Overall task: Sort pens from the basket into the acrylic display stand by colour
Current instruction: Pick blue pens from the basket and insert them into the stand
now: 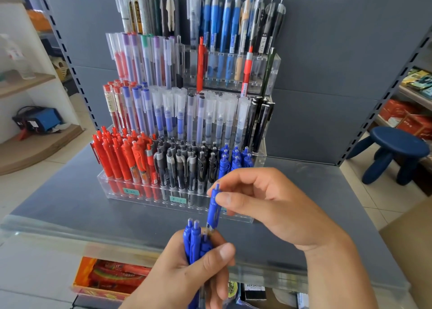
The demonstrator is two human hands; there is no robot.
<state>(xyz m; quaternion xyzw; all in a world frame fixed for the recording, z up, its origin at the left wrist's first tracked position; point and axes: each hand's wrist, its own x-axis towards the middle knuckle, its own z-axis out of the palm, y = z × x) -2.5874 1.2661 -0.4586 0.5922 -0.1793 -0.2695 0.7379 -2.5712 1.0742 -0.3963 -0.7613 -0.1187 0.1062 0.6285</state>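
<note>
Left hand (187,269) low in view, fingers and thumb curled round a bundle of blue pens (195,241), tips upward. Up and left of it, on the grey worktop (70,206), the acrylic display stand (149,200): front row holds red pens (121,159), then black pens (184,166) directly above the left hand. Single blue pen (214,207) stands upright just above the bundle, its lower end among the bundled pens. Right hand (268,206) pinches this pen near its top between thumb and forefinger. Blue pens already in the stand (236,159) sit just beyond the right hand's knuckles, at the right end of the front row. Blue stool (395,152) on the floor, far right of the right hand. Basket not identifiable in view.
</note>
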